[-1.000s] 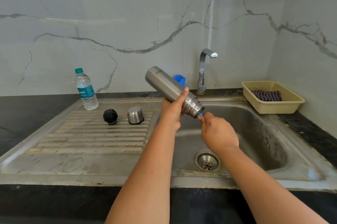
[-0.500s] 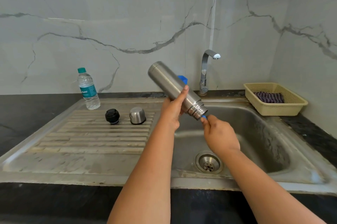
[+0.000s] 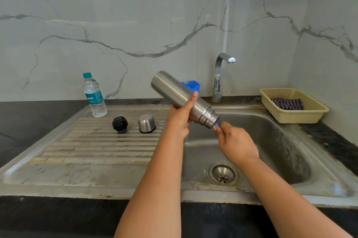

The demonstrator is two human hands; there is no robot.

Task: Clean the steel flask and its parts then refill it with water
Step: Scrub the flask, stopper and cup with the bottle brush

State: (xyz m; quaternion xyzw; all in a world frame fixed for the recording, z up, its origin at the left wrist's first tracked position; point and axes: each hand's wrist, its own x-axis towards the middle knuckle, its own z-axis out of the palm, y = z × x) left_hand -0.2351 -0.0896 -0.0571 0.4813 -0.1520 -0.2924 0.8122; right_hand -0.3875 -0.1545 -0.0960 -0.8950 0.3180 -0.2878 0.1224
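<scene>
The left hand grips the steel flask round its lower body, thumb up along the side, holding it tilted over the left edge of the sink basin with the threaded mouth pointing down and right. The right hand pinches a small blue handle at the flask's mouth; what the handle belongs to is hidden inside. Both forearms reach over the sink's front rim. Below the hands the basin is open down to the drain. On the ribbed drainboard to the left stand the black stopper and the steel cap, just beside each other, with a water bottle behind them. The tap stands behind the basin; a basket sits on the tabletop at the right.
</scene>
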